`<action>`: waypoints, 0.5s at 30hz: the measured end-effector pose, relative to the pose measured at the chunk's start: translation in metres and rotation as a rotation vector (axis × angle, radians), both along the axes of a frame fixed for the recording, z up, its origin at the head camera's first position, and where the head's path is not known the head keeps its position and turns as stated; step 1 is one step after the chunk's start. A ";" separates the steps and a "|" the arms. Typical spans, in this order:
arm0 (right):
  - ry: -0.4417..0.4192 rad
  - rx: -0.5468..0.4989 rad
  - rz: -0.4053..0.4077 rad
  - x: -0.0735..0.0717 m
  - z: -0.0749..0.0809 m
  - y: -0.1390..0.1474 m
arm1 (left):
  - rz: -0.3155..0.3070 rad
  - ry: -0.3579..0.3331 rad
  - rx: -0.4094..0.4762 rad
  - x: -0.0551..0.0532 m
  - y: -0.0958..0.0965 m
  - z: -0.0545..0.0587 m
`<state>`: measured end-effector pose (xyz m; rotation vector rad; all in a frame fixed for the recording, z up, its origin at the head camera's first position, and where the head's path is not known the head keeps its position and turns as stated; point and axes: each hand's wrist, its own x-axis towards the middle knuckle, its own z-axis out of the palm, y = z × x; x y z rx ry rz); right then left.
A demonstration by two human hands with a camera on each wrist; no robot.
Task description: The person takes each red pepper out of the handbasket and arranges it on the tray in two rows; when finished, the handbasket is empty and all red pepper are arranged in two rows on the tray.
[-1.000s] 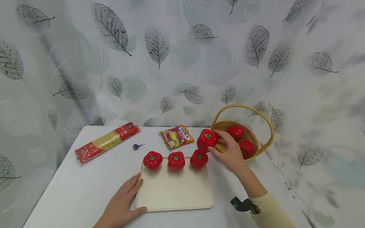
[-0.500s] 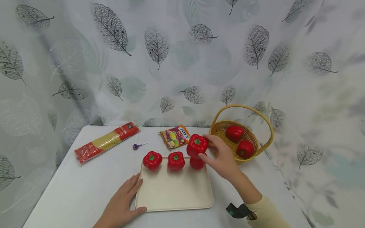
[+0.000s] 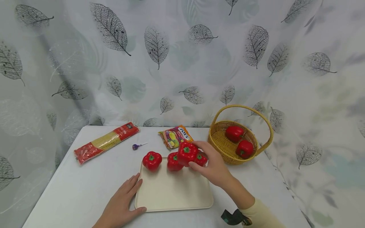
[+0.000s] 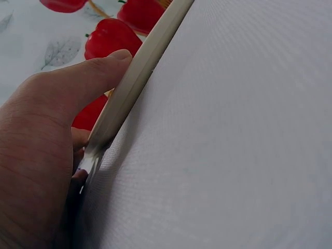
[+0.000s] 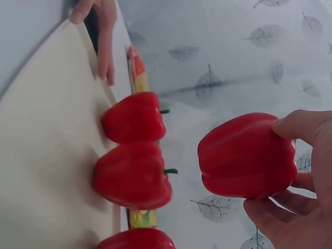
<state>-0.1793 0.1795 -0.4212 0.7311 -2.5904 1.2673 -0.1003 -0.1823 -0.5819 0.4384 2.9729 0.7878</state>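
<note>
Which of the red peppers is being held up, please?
The pepper in the right hand; three others sit on the tray, two in the basket.

Head view: held pepper [image 3: 187,154] in right hand [image 3: 213,165] covers most of end pepper [image 3: 202,159] just behind it, plus right edge of middle pepper [image 3: 172,162] past the fingertips. Left hand [image 3: 122,199]: forearm cut by bottom edge. Long red packet [image 3: 106,142] beyond it: small print unreadable. Left wrist: fingers [image 4: 80,137] mostly hidden, dark, blurred. Right wrist: end pepper cropped at bottom; candy bag [image 5: 141,218] beyond the peppers mostly hidden.
</note>
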 end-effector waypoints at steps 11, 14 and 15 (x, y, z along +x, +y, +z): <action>-0.042 0.012 0.063 0.010 -0.013 -0.018 | -0.004 0.010 -0.007 0.000 -0.001 -0.002; -0.072 0.000 0.073 0.013 -0.016 -0.023 | -0.003 0.006 -0.006 -0.001 -0.001 -0.002; -0.085 -0.004 0.074 0.014 -0.017 -0.025 | -0.002 0.007 -0.007 -0.001 0.000 -0.002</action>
